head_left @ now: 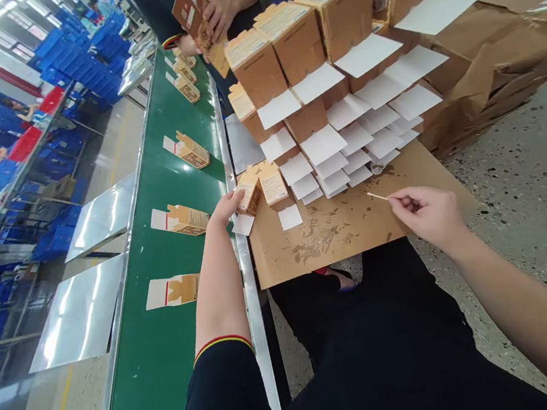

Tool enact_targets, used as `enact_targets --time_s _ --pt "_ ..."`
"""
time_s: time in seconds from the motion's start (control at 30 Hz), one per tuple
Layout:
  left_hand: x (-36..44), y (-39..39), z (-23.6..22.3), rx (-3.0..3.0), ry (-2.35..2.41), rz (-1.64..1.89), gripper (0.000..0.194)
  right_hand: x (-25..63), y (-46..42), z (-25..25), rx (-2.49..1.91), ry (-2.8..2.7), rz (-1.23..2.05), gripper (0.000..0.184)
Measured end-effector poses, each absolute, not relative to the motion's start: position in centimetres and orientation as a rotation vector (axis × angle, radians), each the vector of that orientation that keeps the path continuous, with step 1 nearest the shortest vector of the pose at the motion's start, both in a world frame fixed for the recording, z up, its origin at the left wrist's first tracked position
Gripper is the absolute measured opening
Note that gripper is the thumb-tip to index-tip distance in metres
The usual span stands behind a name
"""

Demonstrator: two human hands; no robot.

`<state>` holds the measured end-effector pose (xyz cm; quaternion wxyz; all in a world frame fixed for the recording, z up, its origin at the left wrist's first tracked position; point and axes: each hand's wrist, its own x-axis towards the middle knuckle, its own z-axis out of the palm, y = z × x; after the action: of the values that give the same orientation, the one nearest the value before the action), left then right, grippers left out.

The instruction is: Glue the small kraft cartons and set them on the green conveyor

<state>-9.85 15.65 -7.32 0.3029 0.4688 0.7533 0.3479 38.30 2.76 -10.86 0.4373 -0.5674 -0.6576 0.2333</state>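
My left hand (228,207) is closed on a small brown carton (250,191) at the table's left edge, its white flap hanging toward me. Right beside it stands another brown carton (273,185) with its white flap down. Over the right part of the cardboard-covered table (329,245), my right hand (425,212) pinches a thin cotton swab (377,196) that points left. A small clear round dish (377,168) sits near the front of the stacked cartons (313,126), whose white flaps stick out in rows.
On the left runs a green conveyor belt (172,353) carrying several spaced-out open cartons (187,219). Across the table a co-worker's hands (221,17) hold a carton. Large brown paper-wrapped stacks (502,67) stand on the floor at right.
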Motion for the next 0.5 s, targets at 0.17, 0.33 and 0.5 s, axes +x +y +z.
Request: enact_targets --time_s 0.17,0.33,0.5 --pt "-10.2 8.7 -8.8 1.086 2.001 1.063 0.054 40.9 8.0 -10.3 -1.514 -1.827 0.442 0.019" --pt "-6.7 -0.3 -11.7 0.971 1.683 1.450 0.086 42.0 13.5 -11.5 -1.518 -2.016 0.463 0.037" --pt "-0.6 -3.8 -14.7 0.946 1.542 1.402 0.101 42.0 12.0 -11.8 -1.409 -1.985 0.416 0.030"
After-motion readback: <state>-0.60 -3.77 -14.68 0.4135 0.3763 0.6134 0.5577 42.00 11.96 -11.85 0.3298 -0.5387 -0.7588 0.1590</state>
